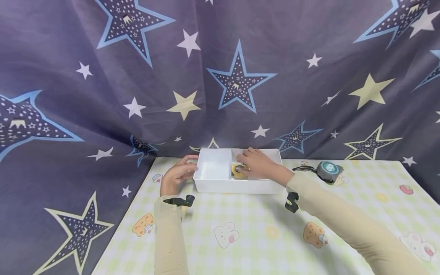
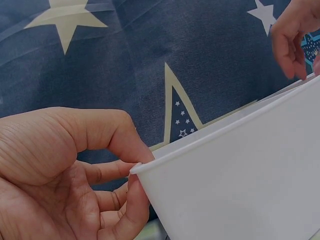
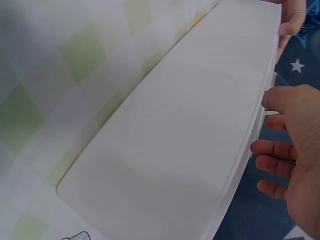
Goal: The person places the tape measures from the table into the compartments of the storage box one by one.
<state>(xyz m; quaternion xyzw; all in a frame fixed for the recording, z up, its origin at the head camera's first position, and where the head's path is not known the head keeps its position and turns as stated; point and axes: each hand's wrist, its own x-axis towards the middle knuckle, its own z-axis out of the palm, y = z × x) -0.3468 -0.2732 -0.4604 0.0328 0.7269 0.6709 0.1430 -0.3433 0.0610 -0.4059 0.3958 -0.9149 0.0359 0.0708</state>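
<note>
Left of the white box [image 1: 220, 186], the left hand [image 1: 178, 173] pinches its rim at a corner; a light, firm hold there should steady it. To that hand's right comes the divider [image 1: 231, 164], then, just left of the right hand [image 1: 259, 164], the yellow item [image 1: 235, 173] inside the box. The right hand's fingers are slightly spread; whether they grip the item I cannot tell. Careful fingertip work seems best, without bumping the divider or tipping the box. Further right, apart from that hand, sits a grey tape measure [image 1: 328, 172].
</note>
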